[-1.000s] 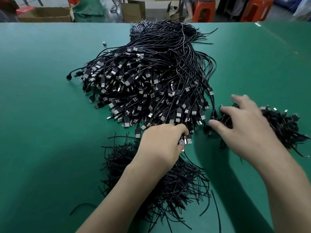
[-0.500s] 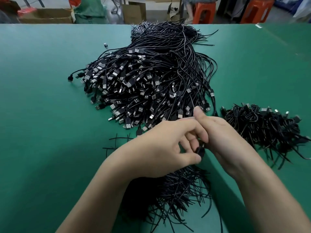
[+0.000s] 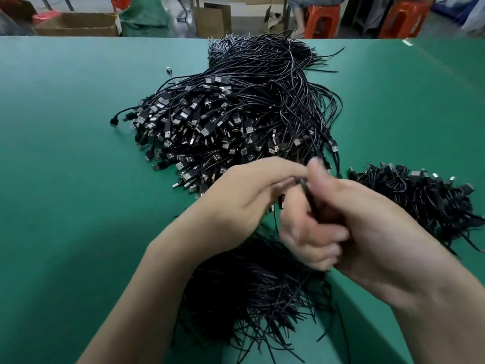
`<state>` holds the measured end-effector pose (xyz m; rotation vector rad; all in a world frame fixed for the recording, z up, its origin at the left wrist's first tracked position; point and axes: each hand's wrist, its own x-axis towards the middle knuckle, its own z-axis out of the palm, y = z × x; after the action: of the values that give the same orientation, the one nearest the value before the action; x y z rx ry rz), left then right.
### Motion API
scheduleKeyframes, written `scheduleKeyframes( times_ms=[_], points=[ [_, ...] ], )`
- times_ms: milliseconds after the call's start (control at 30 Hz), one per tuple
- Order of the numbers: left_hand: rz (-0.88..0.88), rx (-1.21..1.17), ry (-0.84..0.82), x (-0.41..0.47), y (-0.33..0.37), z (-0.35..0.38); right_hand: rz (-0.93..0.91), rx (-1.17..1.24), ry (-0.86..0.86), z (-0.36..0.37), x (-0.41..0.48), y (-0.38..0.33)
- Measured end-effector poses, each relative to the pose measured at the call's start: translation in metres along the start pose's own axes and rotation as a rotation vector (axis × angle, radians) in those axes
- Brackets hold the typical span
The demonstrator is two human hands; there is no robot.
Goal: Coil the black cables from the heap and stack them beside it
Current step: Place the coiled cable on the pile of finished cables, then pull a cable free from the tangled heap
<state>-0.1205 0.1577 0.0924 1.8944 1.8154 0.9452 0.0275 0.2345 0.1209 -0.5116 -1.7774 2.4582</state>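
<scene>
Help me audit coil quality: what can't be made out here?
Head view:
cable: mostly hidden inside the left hand and right hand, blurred; coiled or not, cannot tell.
coiled stack: count too tangled.
loose strands: covered by the left forearm, cut off at the bottom edge.

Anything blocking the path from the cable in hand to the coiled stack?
Nothing visible. The left hand and right hand grip the cable; the coiled stack lies just beside the right hand. The heap sits farther back, off that path.

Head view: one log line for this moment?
left hand: holds cable | right hand: holds cable | coiled stack: right of heap
</scene>
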Motion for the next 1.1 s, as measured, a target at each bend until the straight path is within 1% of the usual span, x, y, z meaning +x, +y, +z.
scheduleKeyframes(
  times_ms=[33,67,133,267,333,367,400,467,533,567,600,633,667,767,833,867,933,1000,1067,1100],
  points=[
    [0.019,-0.066,0.072,-0.005,0.002,0.000,0.050,-0.007,0.029,0.000,0.001,-0.001],
    [0.028,-0.083,0.130,-0.010,0.005,-0.002,0.054,0.012,-0.004,0.000,-0.001,-0.001],
    [0.063,-0.085,0.179,-0.022,0.007,-0.008,0.012,0.044,-0.104,0.000,-0.011,0.001],
    [0.085,-0.193,0.337,-0.019,0.019,-0.023,-0.060,0.014,-0.179,-0.001,-0.026,-0.002],
    [0.140,-0.214,0.428,-0.022,0.027,-0.029,-0.096,-0.050,-0.227,-0.002,-0.027,-0.005],
    [0.165,-0.219,0.459,-0.022,0.031,-0.031,-0.112,-0.040,-0.274,0.000,-0.028,-0.005],
    [0.181,-0.228,0.469,-0.021,0.033,-0.031,-0.129,0.029,-0.340,0.001,-0.030,-0.006],
    [0.187,-0.240,0.443,-0.018,0.036,-0.024,-0.168,0.280,-0.481,0.001,-0.032,-0.010],
    [0.127,-0.242,0.309,-0.016,0.037,-0.013,-0.187,0.556,-0.555,-0.007,-0.034,-0.018],
    [0.071,-0.240,0.202,-0.016,0.038,-0.008,-0.197,0.660,-0.545,-0.013,-0.034,-0.022],
    [0.007,-0.239,0.092,-0.016,0.039,-0.003,-0.217,0.718,-0.496,-0.018,-0.033,-0.025],
    [-0.046,-0.232,0.005,-0.016,0.041,0.001,-0.255,0.721,-0.407,-0.023,-0.031,-0.025],
    [-0.077,-0.210,-0.047,-0.015,0.043,0.003,-0.321,0.648,-0.271,-0.027,-0.030,-0.025],
    [-0.102,-0.053,-0.160,-0.012,0.053,0.005,-0.552,0.259,0.209,-0.031,-0.027,-0.021],
    [-0.103,0.062,-0.203,-0.010,0.058,0.003,-0.684,0.033,0.443,-0.030,-0.024,-0.016],
    [-0.091,0.113,-0.170,-0.011,0.059,0.002,-0.725,-0.097,0.526,-0.029,-0.024,-0.013],
    [-0.044,0.207,-0.017,-0.012,0.061,-0.002,-0.736,-0.384,0.599,-0.023,-0.024,-0.007],
    [-0.017,0.250,0.118,-0.014,0.060,-0.009,-0.677,-0.642,0.592,-0.016,-0.023,-0.002],
    [-0.003,0.245,0.185,-0.017,0.057,-0.016,-0.602,-0.865,0.586,-0.009,-0.020,0.001],
    [0.004,0.242,0.203,-0.019,0.056,-0.019,-0.564,-0.931,0.580,-0.006,-0.018,0.002]
  ],
)
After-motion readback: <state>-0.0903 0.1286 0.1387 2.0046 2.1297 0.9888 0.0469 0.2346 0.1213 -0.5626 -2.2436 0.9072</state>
